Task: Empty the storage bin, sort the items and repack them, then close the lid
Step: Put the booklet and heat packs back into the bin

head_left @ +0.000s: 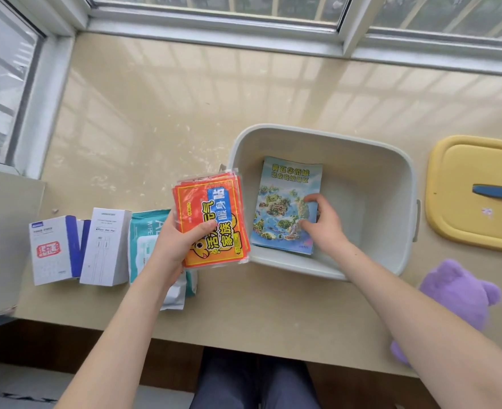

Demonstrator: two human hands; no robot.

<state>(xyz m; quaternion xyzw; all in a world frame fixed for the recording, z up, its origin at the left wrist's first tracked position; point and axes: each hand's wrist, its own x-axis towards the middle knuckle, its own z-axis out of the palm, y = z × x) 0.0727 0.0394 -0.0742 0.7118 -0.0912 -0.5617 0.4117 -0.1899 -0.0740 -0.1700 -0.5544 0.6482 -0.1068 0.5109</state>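
The blue-green map brochure lies flat in the pale grey plastic bin, at nine o'clock from my right hand, whose curled fingers pinch its edge; my left hand grips orange-red packets.

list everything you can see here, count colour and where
counter: one, beige, below windows
bin: one, pale grey, lid off, centre-right on counter
booklet: one, blue-green map cover, inside bin
lid: one, yellow, blue handle, right of bin
plush toy: one, purple, front right
boxes: two, white, far left
wipes pack: one, teal, right of boxes
warmer packs: one stack, orange, held left of bin
left hand: one, grips warmer packs
right hand: one, in bin, fingers pinch booklet
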